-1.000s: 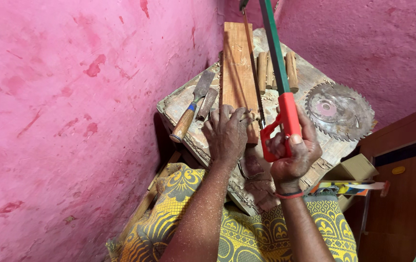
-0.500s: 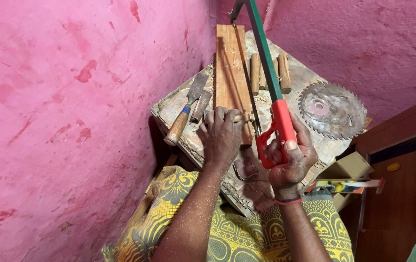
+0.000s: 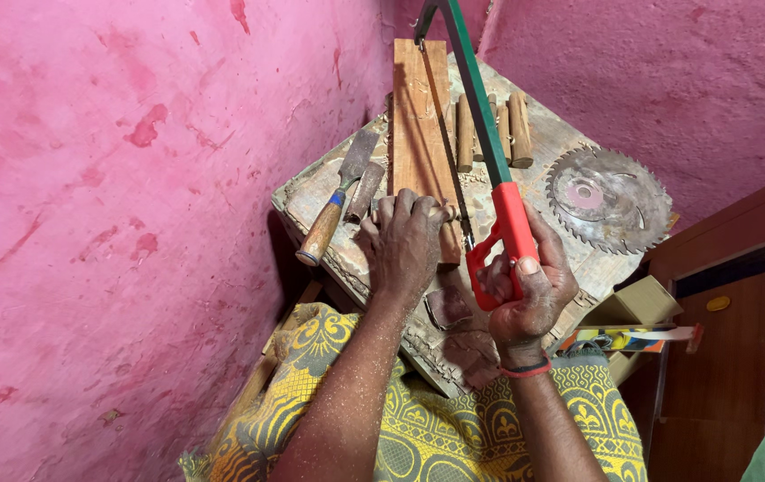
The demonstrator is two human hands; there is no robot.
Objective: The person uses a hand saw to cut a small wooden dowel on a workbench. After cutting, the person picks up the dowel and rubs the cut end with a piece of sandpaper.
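Note:
My left hand presses down on the near end of a long wooden plank lying on a worn workbench. My right hand grips the red handle of a hacksaw with a green frame. The saw blade runs along the plank's right edge, just beside my left fingers. Sawdust covers my left forearm.
A chisel with a wooden handle lies left of the plank. Several short wooden pegs sit behind it, and a circular saw blade rests at the right. Pink walls close in on the left and behind. A cardboard box stands beside a brown door.
The hacksaw has been drawn back toward me along the plank's edge. My left hand stays pressed on the plank.

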